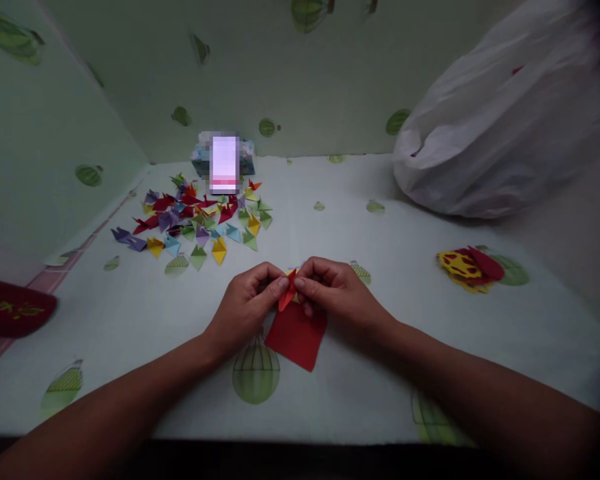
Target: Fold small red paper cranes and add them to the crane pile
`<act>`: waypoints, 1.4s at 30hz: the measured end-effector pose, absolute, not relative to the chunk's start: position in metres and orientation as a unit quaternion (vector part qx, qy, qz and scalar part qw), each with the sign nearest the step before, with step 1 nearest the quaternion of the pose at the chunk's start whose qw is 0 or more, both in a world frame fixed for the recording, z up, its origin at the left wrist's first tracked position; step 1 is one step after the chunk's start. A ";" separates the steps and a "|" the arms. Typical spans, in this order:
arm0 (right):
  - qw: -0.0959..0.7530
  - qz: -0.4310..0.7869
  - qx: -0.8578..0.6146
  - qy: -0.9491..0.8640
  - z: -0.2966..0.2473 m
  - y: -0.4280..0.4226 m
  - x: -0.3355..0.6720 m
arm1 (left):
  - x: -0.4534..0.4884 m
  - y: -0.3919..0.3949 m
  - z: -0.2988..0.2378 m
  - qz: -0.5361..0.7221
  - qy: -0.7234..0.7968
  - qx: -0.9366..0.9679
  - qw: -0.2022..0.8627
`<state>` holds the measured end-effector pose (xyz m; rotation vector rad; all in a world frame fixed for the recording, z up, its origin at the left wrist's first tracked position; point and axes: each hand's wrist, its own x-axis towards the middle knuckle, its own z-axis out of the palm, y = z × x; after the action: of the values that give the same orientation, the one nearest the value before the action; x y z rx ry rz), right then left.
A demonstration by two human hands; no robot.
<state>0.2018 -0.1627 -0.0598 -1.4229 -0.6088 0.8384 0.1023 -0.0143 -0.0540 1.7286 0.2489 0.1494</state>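
Between my two hands is a small folded piece of orange-red origami paper, pinched at its upper part and pointed at the lower end. My left hand grips its left side between thumb and forefinger. From the other side, my right hand pinches it with thumb and fingers. Just below lies a flat square of red paper, its top partly hidden by the fingers. A bit of yellow paper shows behind the folded piece.
Many folded paper pieces in mixed colours lie at the back left. Behind them a lit phone leans on a box. A white plastic bag stands back right, near yellow and red cut-outs. A dark red object is far left.
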 end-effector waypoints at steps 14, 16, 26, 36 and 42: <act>0.683 0.373 -0.570 -0.262 -0.065 -0.163 0.201 | 0.102 -0.017 -0.051 0.057 0.101 0.728 0.675; 0.684 0.379 -0.564 -0.264 -0.067 -0.162 0.202 | 0.102 -0.017 -0.052 0.058 0.099 0.727 0.677; 0.642 0.353 -0.618 -0.285 -0.062 -0.163 0.201 | 0.102 -0.016 -0.052 0.059 0.110 0.750 0.649; 0.597 0.248 -0.700 -0.303 -0.057 -0.162 0.197 | 0.102 -0.017 -0.052 0.045 0.106 0.763 0.636; 0.599 0.277 -0.682 -0.314 -0.057 -0.164 0.199 | 0.103 -0.017 -0.053 0.032 0.107 0.729 0.675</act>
<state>0.1987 -0.1643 -0.0572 -1.5822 -0.7282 0.6419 0.1027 -0.0174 -0.0531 1.6399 0.2404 0.0711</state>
